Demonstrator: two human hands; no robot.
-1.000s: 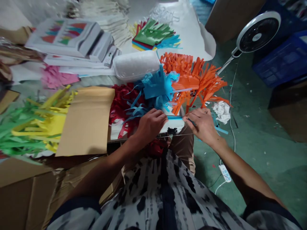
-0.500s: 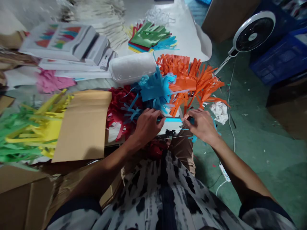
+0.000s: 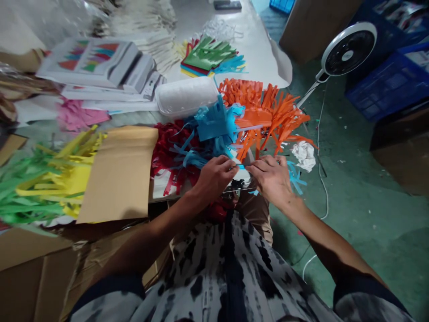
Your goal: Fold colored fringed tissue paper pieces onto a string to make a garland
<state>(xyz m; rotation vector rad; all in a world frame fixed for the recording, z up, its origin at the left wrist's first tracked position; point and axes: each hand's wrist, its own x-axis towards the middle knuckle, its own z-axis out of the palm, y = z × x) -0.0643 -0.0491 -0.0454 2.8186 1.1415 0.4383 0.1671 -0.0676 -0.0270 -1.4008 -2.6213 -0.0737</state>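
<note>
Between my two hands a narrow band of blue fringed paper (image 3: 241, 166) shows, its cut strips (image 3: 296, 178) sticking out past my right wrist. My left hand (image 3: 219, 175) pinches the band's left part with thumb and fingers. My right hand (image 3: 271, 178) is closed on the other part, its knuckles hiding most of it. Just below the hands sits a small black clip-like piece (image 3: 238, 183), with a thin taut string (image 3: 246, 190) near it. Beyond my hands lie a blue fringe bundle (image 3: 214, 125), an orange fringe bundle (image 3: 256, 116) and dark red fringe (image 3: 170, 145).
To the left are a brown cardboard sheet (image 3: 119, 174), yellow fringe (image 3: 75, 179) and green fringe (image 3: 23, 188). A white plastic-wrapped pack (image 3: 186, 95) and stacked printed boxes (image 3: 87, 62) stand behind. A fan (image 3: 350, 49) and blue crates (image 3: 390, 82) are at the right.
My hands have come closer together, and less of the blue band shows between them. The right hand has turned over more, with its back facing up. The view has shifted slightly.
</note>
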